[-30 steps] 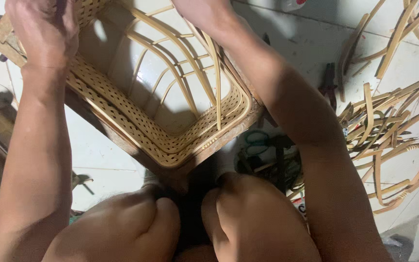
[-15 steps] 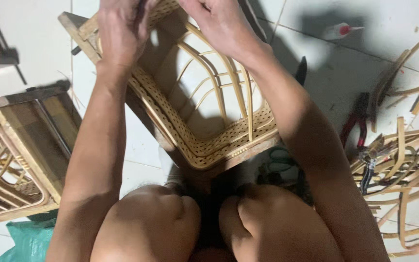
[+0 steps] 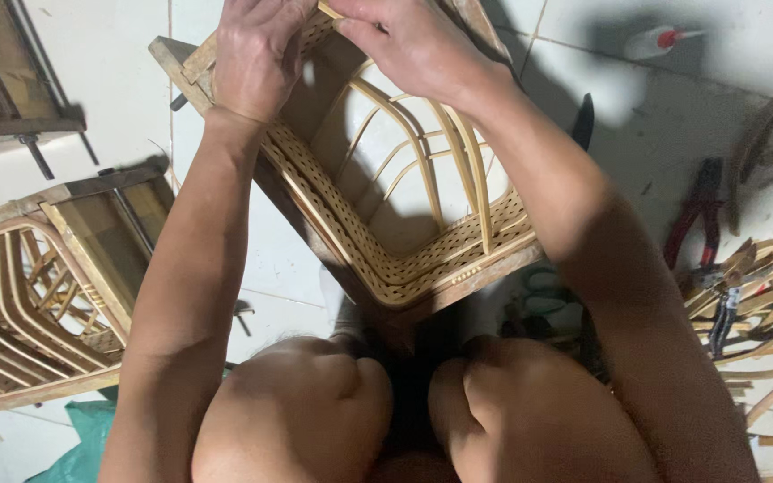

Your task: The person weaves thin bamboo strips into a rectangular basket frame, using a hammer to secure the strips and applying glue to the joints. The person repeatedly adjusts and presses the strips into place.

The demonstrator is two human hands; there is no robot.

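Observation:
A square wooden frame with a woven cane border [image 3: 422,273] stands tilted on the tiled floor in front of my knees, curved rattan strips arching across its opening. My left hand [image 3: 257,54] grips the frame's far edge at the top. My right hand [image 3: 409,40] pinches a thin rattan strip [image 3: 458,152] against the same edge, close beside the left hand. The fingertips of both hands are partly cut off by the picture's top edge.
A second cane-and-wood frame [image 3: 42,286] lies at the left, with a dark wooden piece [image 3: 11,80] above it. Red-handled pliers [image 3: 695,215], loose rattan offcuts [image 3: 762,295] and a small glue bottle [image 3: 659,40] lie at the right. A green bag [image 3: 78,438] sits bottom left.
The view has swung left, bringing the second frame into sight. Both hands have stayed on the frame's far edge and come closer together.

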